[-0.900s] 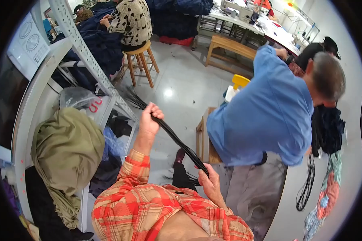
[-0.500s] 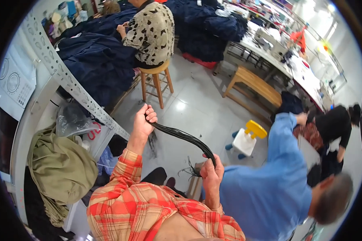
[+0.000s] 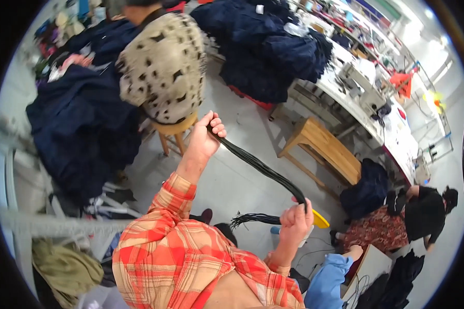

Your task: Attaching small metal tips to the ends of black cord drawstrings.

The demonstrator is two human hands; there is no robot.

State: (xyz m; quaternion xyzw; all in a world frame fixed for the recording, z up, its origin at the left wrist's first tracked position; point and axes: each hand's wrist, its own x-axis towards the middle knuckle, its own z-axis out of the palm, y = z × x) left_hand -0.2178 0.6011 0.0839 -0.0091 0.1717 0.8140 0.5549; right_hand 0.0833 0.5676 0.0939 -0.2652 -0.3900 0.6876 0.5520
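A bundle of thin black cords [image 3: 260,168] stretches between my two hands, sagging slightly as it slopes down to the right. My left hand [image 3: 208,136], farther out and higher in the view, has its fingers wrapped round one end. Nearer to me on the right, my right hand [image 3: 295,222] grips the bundle with the thumb up. Past this grip the cords bend back, and their loose, frayed-looking ends [image 3: 253,219] hang out to the left below the stretched part.
A person in a spotted top [image 3: 165,64] sits on a wooden stool [image 3: 174,129] ahead left, beside navy cloth [image 3: 82,129]. A wooden bench [image 3: 322,149] stands by the sewing table [image 3: 363,116]. At right are a blue sleeve [image 3: 327,280] and a person in black [image 3: 425,219]. Olive cloth [image 3: 67,270] lies lower left.
My view and body have moved forward, bringing the seated person closer. Both hands, still on the cords, shift right in the picture. The person in blue has mostly left view at the lower right.
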